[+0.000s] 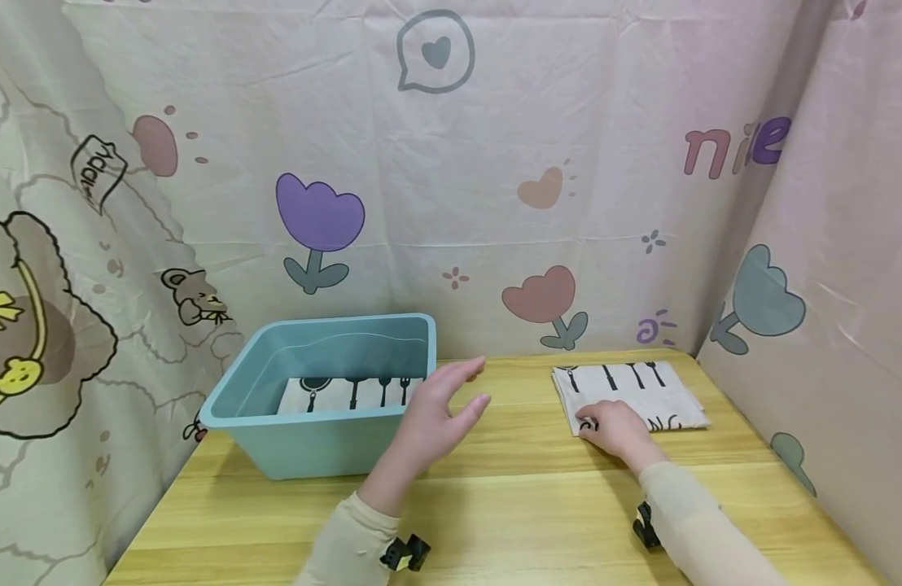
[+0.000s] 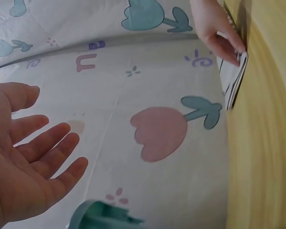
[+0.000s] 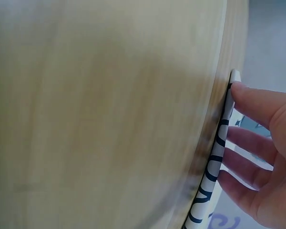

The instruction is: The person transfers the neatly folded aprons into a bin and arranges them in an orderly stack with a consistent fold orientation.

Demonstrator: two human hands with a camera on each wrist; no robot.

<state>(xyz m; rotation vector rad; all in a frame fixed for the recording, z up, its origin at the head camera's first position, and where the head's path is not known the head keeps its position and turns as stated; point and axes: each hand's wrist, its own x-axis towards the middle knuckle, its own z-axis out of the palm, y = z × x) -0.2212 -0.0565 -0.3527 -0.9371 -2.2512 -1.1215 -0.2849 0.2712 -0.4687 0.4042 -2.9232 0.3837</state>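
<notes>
A folded white cloth (image 1: pixel 634 391) with black utensil prints and lettering lies on the table at the right. My right hand (image 1: pixel 618 430) touches its near left part, with the thumb (image 3: pixel 255 102) right at the folded edge. In the right wrist view, the other fingers are spread along the same edge and only slightly bent. My left hand (image 1: pixel 440 411) is raised by the right end of the blue-green bin (image 1: pixel 326 448), fingers loosely bent and apart, palm empty in the left wrist view. Another cloth (image 1: pixel 352 394) with similar prints lies inside the bin.
The light wooden table (image 1: pixel 495 513) carries the bin on its left side. Patterned curtains (image 1: pixel 451 163) hang behind the table and along both sides. Small black devices (image 1: pixel 405 553) sit at both wrists.
</notes>
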